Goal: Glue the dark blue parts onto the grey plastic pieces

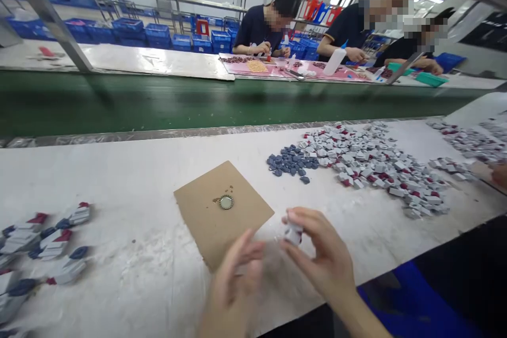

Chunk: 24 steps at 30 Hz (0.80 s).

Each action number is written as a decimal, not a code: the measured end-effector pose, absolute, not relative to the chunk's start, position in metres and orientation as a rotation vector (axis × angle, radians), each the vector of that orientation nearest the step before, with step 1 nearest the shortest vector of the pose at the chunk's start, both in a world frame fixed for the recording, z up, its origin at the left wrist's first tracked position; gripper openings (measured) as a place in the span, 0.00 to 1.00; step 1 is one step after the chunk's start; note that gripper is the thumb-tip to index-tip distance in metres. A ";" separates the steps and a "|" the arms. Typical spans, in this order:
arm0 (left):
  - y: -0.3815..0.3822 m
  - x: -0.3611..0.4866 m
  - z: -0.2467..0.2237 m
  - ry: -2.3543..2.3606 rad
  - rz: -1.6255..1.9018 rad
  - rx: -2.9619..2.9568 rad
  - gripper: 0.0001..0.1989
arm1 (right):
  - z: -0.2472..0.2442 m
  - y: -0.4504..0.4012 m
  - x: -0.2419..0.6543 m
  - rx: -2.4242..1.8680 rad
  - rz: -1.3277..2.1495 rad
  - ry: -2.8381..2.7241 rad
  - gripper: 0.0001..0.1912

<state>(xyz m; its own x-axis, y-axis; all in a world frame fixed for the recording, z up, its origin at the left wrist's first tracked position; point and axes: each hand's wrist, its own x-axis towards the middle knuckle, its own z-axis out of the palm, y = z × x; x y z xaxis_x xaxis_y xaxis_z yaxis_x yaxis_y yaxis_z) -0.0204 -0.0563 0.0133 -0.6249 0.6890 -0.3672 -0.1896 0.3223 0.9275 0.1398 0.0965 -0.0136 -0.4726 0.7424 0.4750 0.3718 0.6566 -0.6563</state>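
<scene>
My right hand (322, 253) pinches a small grey-white piece (293, 233) between thumb and fingers, just right of the cardboard square. My left hand (241, 269) is blurred by motion over the cardboard's lower corner; whether anything is in it cannot be made out. On the brown cardboard (209, 227) lies a round metal cap (226, 202) with a crimped edge, with small brown specks beside it. Beyond my right hand is a pile of dark blue pieces (291, 161), touching a large heap of grey-white and dark red pieces (368, 161).
Grey, blue and red joined pieces (55, 243) lie at the left of the table. Behind a green conveyor belt (158, 103), several people work at another table with a white bottle (335, 60). Another person's hand (497, 173) is at the right edge.
</scene>
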 end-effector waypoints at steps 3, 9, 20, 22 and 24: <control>-0.023 0.008 0.014 1.307 1.501 0.339 0.20 | -0.007 0.050 0.114 -0.657 0.729 -2.186 0.23; -0.028 -0.019 0.005 1.171 1.576 -0.009 0.17 | -0.013 0.084 0.115 -0.805 0.540 -2.351 0.30; -0.051 -0.051 0.009 1.189 1.547 -0.071 0.21 | -0.023 0.224 0.110 -1.600 0.101 -2.580 0.20; -0.052 -0.050 0.006 1.261 1.534 0.022 0.15 | -0.020 0.228 0.111 -1.594 0.128 -2.627 0.17; -0.053 -0.048 0.001 1.332 1.528 0.100 0.12 | -0.018 0.232 0.111 -1.602 0.141 -2.664 0.15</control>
<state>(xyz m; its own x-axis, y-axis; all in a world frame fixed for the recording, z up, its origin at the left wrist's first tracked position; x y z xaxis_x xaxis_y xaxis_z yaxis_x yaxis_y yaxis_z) -0.0480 -0.0530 0.0011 -0.4398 0.7213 -0.5351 -0.6284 0.1785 0.7571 0.1111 0.2325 -0.0177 -0.4696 0.8826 -0.0213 0.8800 0.4659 -0.0926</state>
